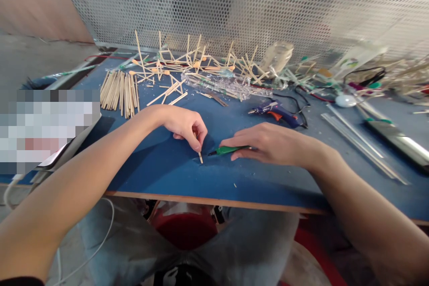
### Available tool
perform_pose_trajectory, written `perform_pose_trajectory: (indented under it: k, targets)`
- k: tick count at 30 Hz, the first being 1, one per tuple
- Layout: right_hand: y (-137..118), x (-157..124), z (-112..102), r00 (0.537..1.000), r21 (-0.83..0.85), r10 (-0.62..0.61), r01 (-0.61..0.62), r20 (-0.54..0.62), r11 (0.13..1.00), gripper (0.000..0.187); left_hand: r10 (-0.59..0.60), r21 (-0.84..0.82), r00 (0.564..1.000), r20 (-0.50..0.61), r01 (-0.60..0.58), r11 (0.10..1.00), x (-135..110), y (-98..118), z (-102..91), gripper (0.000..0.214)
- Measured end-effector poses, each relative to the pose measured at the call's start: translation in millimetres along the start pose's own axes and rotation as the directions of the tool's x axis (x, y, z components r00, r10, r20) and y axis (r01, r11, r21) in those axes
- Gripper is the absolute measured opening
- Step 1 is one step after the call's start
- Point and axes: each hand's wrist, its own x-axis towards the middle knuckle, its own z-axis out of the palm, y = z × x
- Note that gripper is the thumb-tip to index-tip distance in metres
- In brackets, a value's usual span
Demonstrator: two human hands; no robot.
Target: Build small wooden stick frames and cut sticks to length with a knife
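Note:
My left hand (pixel 186 126) is curled in a pinch on a short thin wooden stick (pixel 200 157) whose lower end rests on the blue table (pixel 187 178). My right hand (pixel 264 143) lies just to its right and grips a green-handled cutter (pixel 229 149). The cutter's dark tip points left, close to the stick. Both forearms reach in from the bottom corners.
A bundle of wooden sticks (pixel 119 89) lies at the back left, with glued stick frames (pixel 181 62) behind it. A blue and orange glue gun (pixel 278 112) sits right of centre, beside clear plastic wrap (pixel 224 85) and glue rods (pixel 358 140). Perforated metal mesh (pixel 234 4) closes the back.

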Motion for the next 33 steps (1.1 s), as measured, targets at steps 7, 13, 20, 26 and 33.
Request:
perform_pose_trajectory:
  k: [7,13,20,26,33]
  targets:
    - [-1.0,0.5,2.3,1.0,0.016,-0.003,0.003,-0.023,1.0,0.04,-0.019,0.011,1.0,0.009,0.018,1.0,-0.5,2.6,-0.5,0.028]
    - [0.5,1.6,0.5,1.0,0.042,-0.009,0.009,0.0,0.999,0.041,-0.021,0.027,1.0,0.0,0.021,0.999,-1.0,3.9,-0.5,0.027]
    - [9.1,-0.3,0.7,0.999,0.085,0.04,-0.042,0.026,0.995,0.044,0.007,-0.038,1.0,0.026,-0.006,0.999,-1.6,2.3,-1.0,0.025]
    - [8.0,0.5,-1.5,1.0,0.119,0.013,-0.016,0.029,0.993,0.041,0.007,-0.061,1.0,0.013,-0.007,0.998,-2.9,3.2,-0.6,0.028]
    - [4.2,0.6,-4.5,0.998,0.125,0.051,-0.056,0.037,0.991,0.046,0.01,-0.041,1.0,0.005,-0.01,0.999,-3.8,4.8,-0.7,0.028]
